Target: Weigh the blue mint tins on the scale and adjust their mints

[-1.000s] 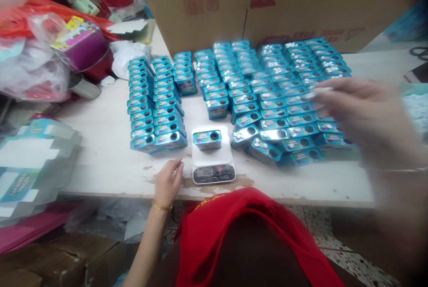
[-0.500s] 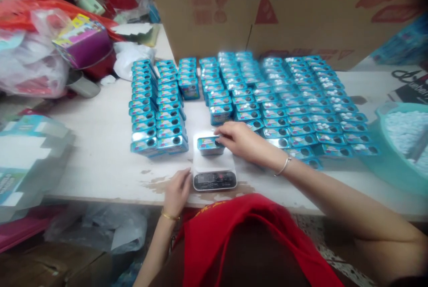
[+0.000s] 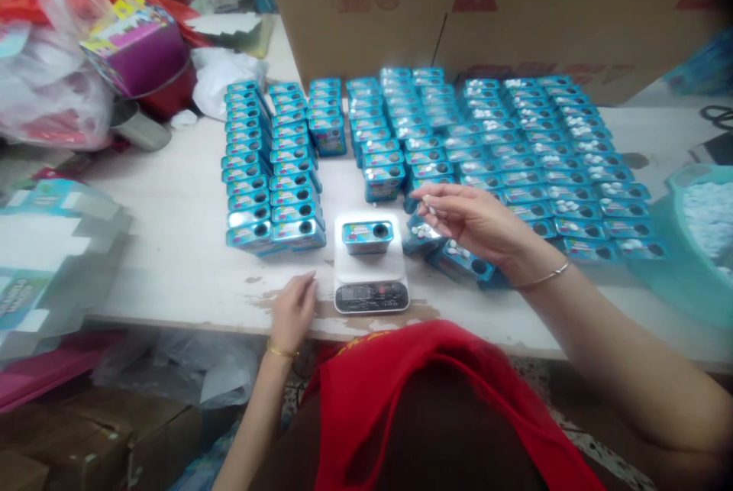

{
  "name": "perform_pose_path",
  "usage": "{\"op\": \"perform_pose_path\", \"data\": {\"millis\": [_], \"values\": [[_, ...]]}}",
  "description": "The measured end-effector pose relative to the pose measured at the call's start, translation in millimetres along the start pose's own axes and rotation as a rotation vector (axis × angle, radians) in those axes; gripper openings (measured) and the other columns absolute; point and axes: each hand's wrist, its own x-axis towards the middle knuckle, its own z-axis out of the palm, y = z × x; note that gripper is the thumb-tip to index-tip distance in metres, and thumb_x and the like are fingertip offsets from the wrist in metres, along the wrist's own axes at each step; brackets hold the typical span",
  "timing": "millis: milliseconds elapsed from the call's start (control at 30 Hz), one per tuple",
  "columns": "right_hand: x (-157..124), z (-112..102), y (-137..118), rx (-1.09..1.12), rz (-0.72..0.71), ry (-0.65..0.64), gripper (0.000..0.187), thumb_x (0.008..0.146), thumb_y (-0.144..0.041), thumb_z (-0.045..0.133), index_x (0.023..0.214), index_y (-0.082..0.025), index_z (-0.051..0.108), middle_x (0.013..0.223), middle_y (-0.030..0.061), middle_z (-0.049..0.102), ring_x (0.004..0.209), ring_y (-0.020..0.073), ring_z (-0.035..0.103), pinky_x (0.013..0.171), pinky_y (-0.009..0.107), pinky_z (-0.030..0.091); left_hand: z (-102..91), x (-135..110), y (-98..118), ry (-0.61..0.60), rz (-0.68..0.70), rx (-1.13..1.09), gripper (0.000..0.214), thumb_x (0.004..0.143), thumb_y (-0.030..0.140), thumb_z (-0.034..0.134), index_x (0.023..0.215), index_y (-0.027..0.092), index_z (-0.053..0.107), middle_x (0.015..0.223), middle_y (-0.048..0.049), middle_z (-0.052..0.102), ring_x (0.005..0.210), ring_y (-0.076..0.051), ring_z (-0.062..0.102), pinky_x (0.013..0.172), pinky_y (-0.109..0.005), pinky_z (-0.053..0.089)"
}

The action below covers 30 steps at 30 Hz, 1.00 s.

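A small blue tin [image 3: 366, 237] with a dark round hole in its top stands on a white kitchen scale [image 3: 371, 266]. My right hand [image 3: 466, 218] is raised to the right of the scale, fingers pinched on small white tablets [image 3: 429, 205]. Beneath it are blue tins with white tablets lying on their tops, among them a slanted tin [image 3: 461, 258]. My left hand [image 3: 293, 311] lies on the table left of the scale, holding nothing, its fingers loosely stretched and apart from the scale.
Rows of blue tins [image 3: 298, 227] stand left, behind and right of the scale. A turquoise basin [image 3: 681, 247] of white tablets is at the right. A large cardboard box [image 3: 366, 33] closes off the back. Flattened cartons [image 3: 57, 247] and plastic bags [image 3: 57, 94] lie at left.
My right hand has moved right, away from the tin on the scale, and tablets show between its fingers. My left hand has shifted slightly left, away from the scale.
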Motion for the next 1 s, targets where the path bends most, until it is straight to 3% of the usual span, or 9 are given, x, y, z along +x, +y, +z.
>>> {"op": "perform_pose_path", "data": {"millis": [100,233,433,567,700,800,900,1000], "values": [[-1,-6,7,-0.002,0.033,0.018,0.024,0.076,-0.026,0.071,0.096,-0.014,0.068,0.076,0.0032,0.06,0.059,0.0073,0.05,0.048,0.019,0.036,-0.3,2,1,0.011,0.007,0.01,0.024,0.094,0.027,0.046,0.107,0.015,0.061,0.094,-0.0089,0.067,0.087,-0.018,0.064,0.08,-0.032,0.051],[-1,6,7,-0.164,-0.002,0.002,0.024,0.078,-0.031,0.069,0.095,-0.014,0.068,0.072,0.0022,0.061,0.054,0.0074,0.048,0.047,0.02,0.033,-0.3,5,5,0.035,0.026,0.007,0.023,0.093,0.027,0.047,0.107,0.015,0.061,0.096,-0.0088,0.067,0.089,-0.018,0.064,0.081,-0.032,0.051],[8,33,1,-0.778,-0.265,-0.177,0.016,0.088,-0.019,0.056,0.09,-0.013,0.07,0.079,0.0036,0.066,0.067,0.0119,0.055,0.062,0.024,0.039,-1.4,8,6,0.044,0.066,0.024,0.021,0.092,0.024,0.049,0.108,0.016,0.061,0.095,-0.0081,0.067,0.087,-0.018,0.064,0.08,-0.031,0.051],[15,42,3,-1.059,-0.352,-0.188,0.014,0.087,-0.012,0.058,0.093,-0.012,0.07,0.086,0.0073,0.068,0.076,0.0157,0.059,0.069,0.026,0.041,-2.2,8,5,0.036,0.065,0.032,0.021,0.092,0.023,0.05,0.109,0.015,0.061,0.096,-0.0083,0.067,0.088,-0.018,0.064,0.081,-0.031,0.051],[20,48,8,-1.076,-0.434,-0.143,0.022,0.086,-0.01,0.059,0.107,-0.011,0.067,0.098,0.0102,0.067,0.087,0.0181,0.06,0.079,0.027,0.043,-1.7,7,5,0.024,0.056,0.037,0.021,0.092,0.023,0.05,0.109,0.015,0.061,0.097,-0.0085,0.067,0.089,-0.018,0.064,0.081,-0.032,0.051],[22,50,8,-1.037,-0.493,-0.146,0.02,0.086,-0.008,0.058,0.103,-0.01,0.067,0.099,0.0105,0.066,0.092,0.0186,0.06,0.084,0.029,0.043,-1.2,8,5,0.027,0.059,0.031,0.021,0.092,0.023,0.051,0.109,0.016,0.061,0.097,-0.0084,0.067,0.089,-0.018,0.064,0.081,-0.031,0.051],[17,47,0,-0.902,-0.526,-0.105,0.018,0.087,-0.007,0.054,0.097,-0.012,0.067,0.1,0.0089,0.066,0.094,0.0173,0.06,0.086,0.028,0.044,-2.5,8,6,0.043,0.064,0.029,0.02,0.091,0.022,0.052,0.108,0.015,0.061,0.096,-0.0082,0.067,0.089,-0.017,0.064,0.081,-0.031,0.051],[7,34,-8,-0.699,-0.52,-0.004,0.014,0.087,-0.014,0.057,0.097,-0.013,0.066,0.091,0.0052,0.066,0.084,0.0154,0.06,0.076,0.027,0.046,-5.0,9,7,0.053,0.07,0.035,0.02,0.091,0.021,0.052,0.107,0.015,0.061,0.096,-0.0077,0.067,0.088,-0.017,0.064,0.081,-0.03,0.05]]}}
